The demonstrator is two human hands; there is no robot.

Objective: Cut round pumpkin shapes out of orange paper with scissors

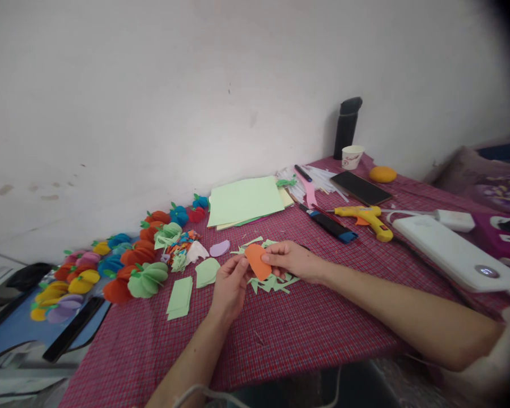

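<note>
An orange paper piece (258,262) with rounded edges is held up over the table between my two hands. My left hand (232,283) pinches its left edge. On the right side, my right hand (287,259) grips it between thumb and fingers. Light green paper scraps (270,283) lie beneath and around the hands. Left of my left hand are cut light green pieces (207,272), a stack of light green rectangles (179,297) and a lilac paper piece (220,248).
Colourful paper pumpkins (140,255) crowd the left side. Light green sheets (246,199) lie at the back. To the right are a yellow glue gun (368,218), a white power bank (454,252), a black phone (360,187), a paper cup (352,157) and a black bottle (347,130).
</note>
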